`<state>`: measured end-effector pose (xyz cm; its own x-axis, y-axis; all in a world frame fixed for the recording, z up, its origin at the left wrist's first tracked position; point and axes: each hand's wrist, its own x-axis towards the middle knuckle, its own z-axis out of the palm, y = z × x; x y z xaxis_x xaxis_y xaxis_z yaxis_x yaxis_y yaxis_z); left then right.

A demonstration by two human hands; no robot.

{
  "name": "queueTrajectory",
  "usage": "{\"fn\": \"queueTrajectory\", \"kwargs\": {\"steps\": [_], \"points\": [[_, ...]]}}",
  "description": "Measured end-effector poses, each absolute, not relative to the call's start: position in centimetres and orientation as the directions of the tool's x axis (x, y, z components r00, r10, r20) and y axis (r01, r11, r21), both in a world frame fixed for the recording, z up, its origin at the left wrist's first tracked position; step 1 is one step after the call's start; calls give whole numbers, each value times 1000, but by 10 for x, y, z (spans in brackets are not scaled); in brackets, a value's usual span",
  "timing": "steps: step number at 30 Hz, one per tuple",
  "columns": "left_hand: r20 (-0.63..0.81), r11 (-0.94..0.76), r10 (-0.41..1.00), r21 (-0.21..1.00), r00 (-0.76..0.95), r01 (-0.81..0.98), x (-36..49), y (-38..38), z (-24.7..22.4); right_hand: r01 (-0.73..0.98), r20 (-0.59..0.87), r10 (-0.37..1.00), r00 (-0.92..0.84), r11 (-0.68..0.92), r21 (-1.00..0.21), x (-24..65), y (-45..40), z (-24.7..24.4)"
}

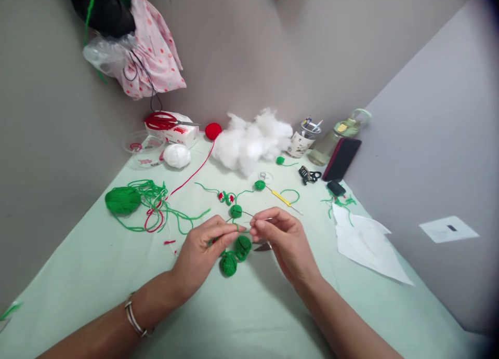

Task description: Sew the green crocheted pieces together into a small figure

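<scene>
In the middle of the table, my left hand (202, 247) is closed in a pinch on a strand of green yarn (236, 227). Just to its right, my right hand (283, 237) is pinched around what looks like a thin needle (268, 219); its fingertips nearly meet the left ones. A small green crocheted ball (236, 211) sits just beyond the fingertips, with a thin dark line running from it toward my right hand. Below the hands lie larger green crocheted balls (228, 264). A metal blade (262, 247) shows partly under my right hand.
Beyond lie white stuffing (249, 143), a red yarn ball (213, 131) and a yellow-handled crochet hook (281, 198). At left are green yarn (122, 200) and red-handled scissors (161, 121) on a box. At right stand a phone (343, 159), a bottle (331, 141) and paper (362, 239).
</scene>
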<state>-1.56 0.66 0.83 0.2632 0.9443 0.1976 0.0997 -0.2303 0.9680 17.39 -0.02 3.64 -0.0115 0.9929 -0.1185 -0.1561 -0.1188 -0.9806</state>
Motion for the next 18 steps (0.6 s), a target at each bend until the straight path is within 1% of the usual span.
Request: {"fn": "queueTrajectory", "kwargs": {"steps": [2,5,7,10,13,18], "points": [[235,-280,935,950,267,141,-15,6,7,-124,-88,996,9,-86,-989,167,-3,33],[293,-348,912,923,288,164,-16,5,4,1,-44,999,8,-44,-999,163,-5,31],[323,-385,896,906,305,173,-18,6,2,92,-26,999,-24,-24,-995,162,-7,31],[348,-421,881,885,320,197,-21,5,0,194,-36,992,-121,-11,-981,162,-9,32],[378,-463,863,858,336,223,-22,5,-1,253,-46,982,-184,2,-968,161,-11,33],[418,-526,828,810,373,259,-22,5,-3,290,-40,985,-170,12,-957,161,-14,34]]}}
